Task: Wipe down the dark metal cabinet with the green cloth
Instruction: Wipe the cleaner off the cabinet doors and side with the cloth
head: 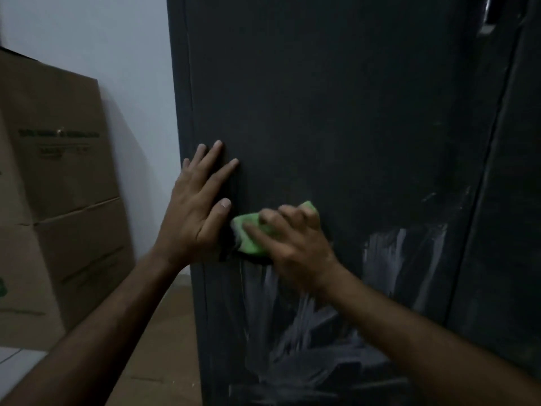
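Two bare forearms reach in from 7 and 5 o'clock toward a dark metal cabinet (336,112) in dim light. The right hand (292,238), just below centre, curls its fingers round a bunched green cloth (248,232) and presses it against the cabinet's front; the hand is blurred. At 9 o'clock of the cloth, and just beside it, the left hand (196,206) lies flat on the cabinet near its left edge, fingers straight and spread, holding nothing. Pale streaks (292,323) mark the dark panel from 5 to 6 o'clock of the cloth, with a second patch at 3 o'clock of the right hand. A door seam runs down the cabinet at far right. Beyond the left arm, at 9 o'clock, stacked cardboard boxes (58,200) stand against a pale wall (102,39); their print is unreadable.
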